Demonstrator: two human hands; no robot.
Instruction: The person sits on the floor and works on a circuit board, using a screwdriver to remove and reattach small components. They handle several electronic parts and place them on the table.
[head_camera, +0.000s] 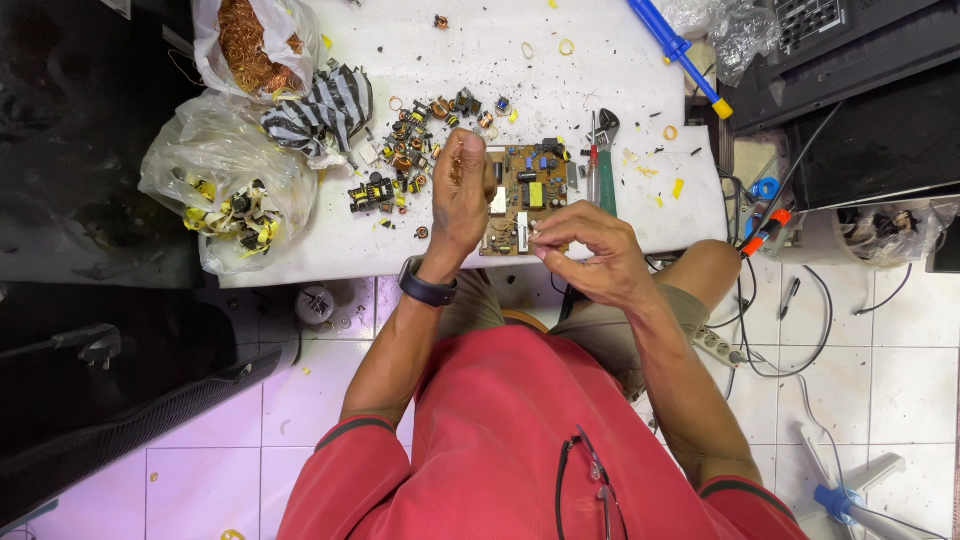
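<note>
The brown circuit board lies flat near the front edge of the white table. The left hand rests at the board's left end, its fingers curled together in a loose fist against that edge; whether it grips anything is hidden. The right hand hovers over the board's front right corner, thumb and fingertips pinched on something too small to make out.

Right of the board lie red-handled pliers and a green-handled wrench, leaving only a narrow strip before the table's right edge. Left of the board, a scatter of small coils and parts crowds the surface, then a striped cloth and two clear plastic bags. Beyond the board the table is open, though speckled with dark crumbs and yellow rings.

Below the board's edge, white floor tiles carry cables and a power strip.
</note>
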